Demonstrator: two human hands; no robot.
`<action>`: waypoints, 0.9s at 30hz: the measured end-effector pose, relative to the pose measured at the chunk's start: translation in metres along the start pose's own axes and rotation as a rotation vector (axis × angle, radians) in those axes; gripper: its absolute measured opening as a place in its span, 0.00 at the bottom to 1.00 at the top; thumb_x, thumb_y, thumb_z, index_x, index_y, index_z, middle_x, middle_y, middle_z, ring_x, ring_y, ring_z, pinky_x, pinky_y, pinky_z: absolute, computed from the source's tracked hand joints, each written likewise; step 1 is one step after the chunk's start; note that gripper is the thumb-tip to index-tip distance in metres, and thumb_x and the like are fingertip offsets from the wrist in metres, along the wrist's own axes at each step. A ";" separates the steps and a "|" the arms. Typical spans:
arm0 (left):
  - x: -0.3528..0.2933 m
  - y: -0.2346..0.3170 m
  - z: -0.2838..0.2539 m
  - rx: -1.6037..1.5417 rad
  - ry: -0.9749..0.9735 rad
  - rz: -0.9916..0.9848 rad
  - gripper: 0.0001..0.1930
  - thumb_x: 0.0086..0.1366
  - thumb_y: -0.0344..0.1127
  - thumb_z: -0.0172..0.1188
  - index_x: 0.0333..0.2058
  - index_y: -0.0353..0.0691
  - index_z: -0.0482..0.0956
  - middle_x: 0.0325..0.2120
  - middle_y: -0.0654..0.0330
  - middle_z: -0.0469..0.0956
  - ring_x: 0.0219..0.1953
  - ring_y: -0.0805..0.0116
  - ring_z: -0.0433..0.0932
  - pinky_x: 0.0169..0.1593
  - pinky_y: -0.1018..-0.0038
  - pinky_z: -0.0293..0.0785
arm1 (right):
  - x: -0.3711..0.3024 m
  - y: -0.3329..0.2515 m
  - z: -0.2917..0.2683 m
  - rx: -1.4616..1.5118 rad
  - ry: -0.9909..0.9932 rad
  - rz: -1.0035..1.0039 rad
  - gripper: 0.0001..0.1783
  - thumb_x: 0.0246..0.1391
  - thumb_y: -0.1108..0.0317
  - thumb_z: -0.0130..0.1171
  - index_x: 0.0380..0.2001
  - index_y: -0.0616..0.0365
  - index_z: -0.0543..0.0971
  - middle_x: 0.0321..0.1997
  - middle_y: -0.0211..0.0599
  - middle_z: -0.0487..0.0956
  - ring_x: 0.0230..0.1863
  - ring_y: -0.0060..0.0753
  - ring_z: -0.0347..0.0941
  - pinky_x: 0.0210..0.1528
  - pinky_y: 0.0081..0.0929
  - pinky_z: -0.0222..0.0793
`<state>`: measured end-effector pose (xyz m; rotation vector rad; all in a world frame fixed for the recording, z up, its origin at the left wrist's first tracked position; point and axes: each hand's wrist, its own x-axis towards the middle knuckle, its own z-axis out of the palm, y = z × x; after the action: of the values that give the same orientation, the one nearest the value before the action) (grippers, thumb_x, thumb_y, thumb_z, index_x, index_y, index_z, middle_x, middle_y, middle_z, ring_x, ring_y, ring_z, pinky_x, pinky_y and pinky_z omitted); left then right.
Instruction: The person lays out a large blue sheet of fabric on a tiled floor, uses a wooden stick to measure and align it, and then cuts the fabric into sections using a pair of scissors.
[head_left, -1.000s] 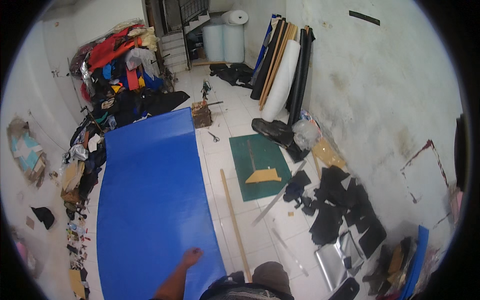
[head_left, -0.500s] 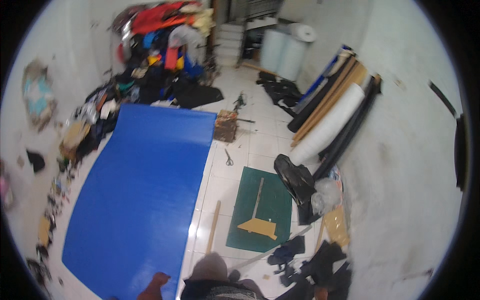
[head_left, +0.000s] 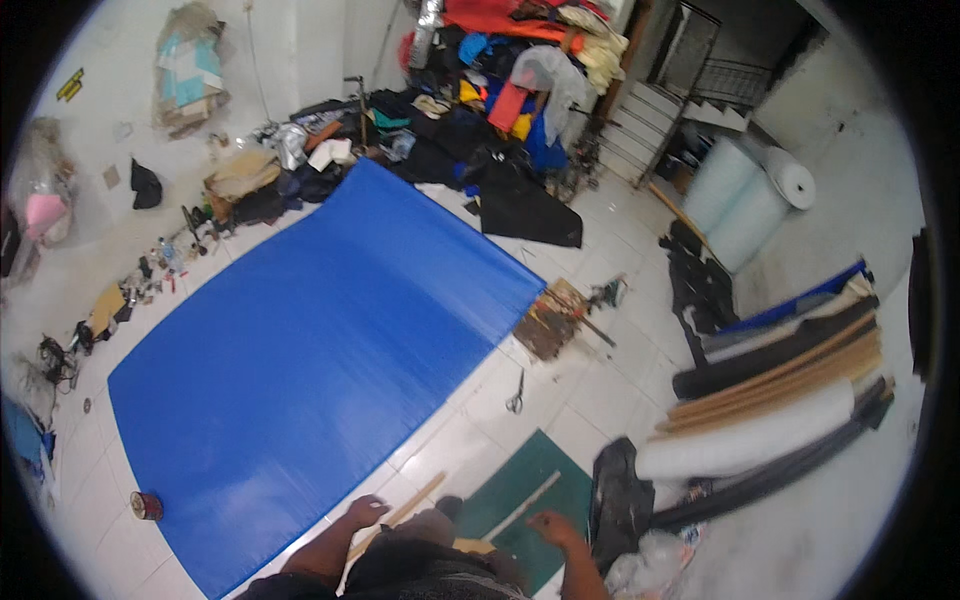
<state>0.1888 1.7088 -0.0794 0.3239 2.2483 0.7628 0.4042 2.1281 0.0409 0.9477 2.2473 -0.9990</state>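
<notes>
My left hand hovers near the right edge of a large blue sheet spread over the floor, its fingers loosely apart with nothing in them. A wooden stick lies beside that hand. Over the green cutting mat is my right hand, fingers slightly bent and apart, holding nothing I can see. Close to its fingertips a metal ruler rests on the mat. A tan cardboard piece shows only in part, mostly hidden by my body.
Scissors lie on the tiles beyond the mat. A stained block touches the sheet's far right corner. Rolls of material lean at the right; a tin can stands at the left. Heaped fabric fills the back.
The view has swung left, so the room appears turned. My left hand has come off the blue sheet's lower edge toward the stick. My right hand has come into view over the mat.
</notes>
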 end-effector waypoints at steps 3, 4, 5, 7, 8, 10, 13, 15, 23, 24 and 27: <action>0.034 0.148 -0.049 -0.261 0.049 0.048 0.26 0.61 0.56 0.59 0.47 0.40 0.81 0.44 0.49 0.80 0.46 0.56 0.79 0.51 0.64 0.74 | 0.071 -0.034 -0.008 -0.126 -0.068 -0.241 0.29 0.54 0.42 0.60 0.46 0.55 0.78 0.43 0.47 0.80 0.45 0.45 0.77 0.46 0.40 0.71; 0.042 0.177 -0.058 -0.330 0.132 0.113 0.24 0.62 0.54 0.60 0.47 0.40 0.81 0.43 0.50 0.81 0.45 0.58 0.79 0.50 0.64 0.74 | 0.091 -0.045 -0.020 -0.210 -0.074 -0.439 0.29 0.54 0.42 0.60 0.46 0.56 0.78 0.43 0.48 0.80 0.46 0.45 0.76 0.47 0.40 0.71; 0.056 0.189 -0.059 -0.351 0.184 0.141 0.23 0.63 0.53 0.59 0.48 0.42 0.81 0.42 0.51 0.82 0.43 0.58 0.80 0.49 0.65 0.74 | 0.111 -0.057 -0.033 -0.290 -0.088 -0.643 0.29 0.54 0.42 0.60 0.46 0.56 0.78 0.44 0.48 0.80 0.46 0.46 0.76 0.47 0.40 0.71; 0.066 0.210 -0.062 -0.391 0.215 0.026 0.24 0.61 0.56 0.59 0.47 0.44 0.80 0.39 0.54 0.82 0.43 0.57 0.80 0.49 0.65 0.74 | 0.112 -0.112 -0.081 -0.213 -0.192 -0.702 0.28 0.54 0.43 0.60 0.46 0.56 0.78 0.44 0.50 0.79 0.46 0.49 0.76 0.47 0.41 0.71; 0.077 0.219 -0.054 -0.396 0.225 0.016 0.25 0.61 0.56 0.59 0.48 0.44 0.80 0.38 0.54 0.82 0.42 0.57 0.80 0.48 0.65 0.74 | 0.118 -0.132 -0.107 -0.179 -0.226 -0.714 0.28 0.54 0.43 0.60 0.46 0.57 0.78 0.45 0.50 0.79 0.46 0.50 0.76 0.46 0.41 0.71; 0.097 0.237 -0.034 -0.425 0.211 -0.071 0.24 0.61 0.56 0.58 0.48 0.45 0.80 0.39 0.51 0.81 0.42 0.55 0.80 0.48 0.63 0.75 | 0.171 -0.133 -0.148 -0.478 -0.240 -0.637 0.28 0.55 0.44 0.59 0.47 0.56 0.78 0.46 0.51 0.79 0.47 0.53 0.75 0.46 0.42 0.71; 0.133 0.230 0.025 -0.263 0.238 -0.129 0.23 0.63 0.55 0.55 0.48 0.45 0.80 0.42 0.49 0.81 0.46 0.51 0.79 0.51 0.60 0.74 | 0.278 -0.114 -0.190 -0.686 -0.457 -0.654 0.28 0.55 0.44 0.57 0.47 0.56 0.77 0.46 0.52 0.79 0.46 0.56 0.75 0.46 0.44 0.71; 0.134 0.232 0.059 -0.120 0.223 -0.095 0.22 0.63 0.54 0.54 0.48 0.46 0.80 0.44 0.48 0.80 0.49 0.49 0.77 0.52 0.58 0.74 | 0.317 -0.135 -0.210 -0.800 -0.512 -0.672 0.23 0.58 0.47 0.54 0.39 0.56 0.79 0.46 0.50 0.79 0.50 0.53 0.74 0.50 0.45 0.69; 0.068 0.346 0.050 -0.425 -0.085 -0.511 0.20 0.62 0.39 0.59 0.53 0.40 0.74 0.42 0.48 0.78 0.43 0.52 0.77 0.47 0.61 0.74 | 0.382 -0.142 -0.279 -0.818 -1.164 -0.454 0.28 0.57 0.42 0.53 0.46 0.57 0.74 0.44 0.47 0.76 0.47 0.46 0.73 0.47 0.42 0.69; 0.064 0.342 0.075 -0.312 -0.082 -0.353 0.20 0.64 0.32 0.61 0.55 0.40 0.74 0.43 0.54 0.78 0.41 0.59 0.78 0.43 0.64 0.76 | 0.393 -0.137 -0.287 -0.823 -1.255 -0.401 0.27 0.57 0.43 0.53 0.45 0.57 0.74 0.43 0.47 0.77 0.46 0.45 0.74 0.46 0.42 0.69; 0.110 0.318 0.095 -0.387 -0.068 -0.426 0.21 0.62 0.32 0.61 0.54 0.39 0.74 0.41 0.52 0.77 0.40 0.57 0.77 0.44 0.63 0.75 | 0.415 -0.124 -0.303 -0.852 -1.458 -0.181 0.25 0.58 0.45 0.53 0.44 0.57 0.75 0.40 0.46 0.77 0.42 0.44 0.74 0.43 0.41 0.70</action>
<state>0.1804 2.0491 -0.0008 -0.3009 1.9531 0.9087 -0.0001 2.4662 0.0010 -0.3579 1.1806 -0.3773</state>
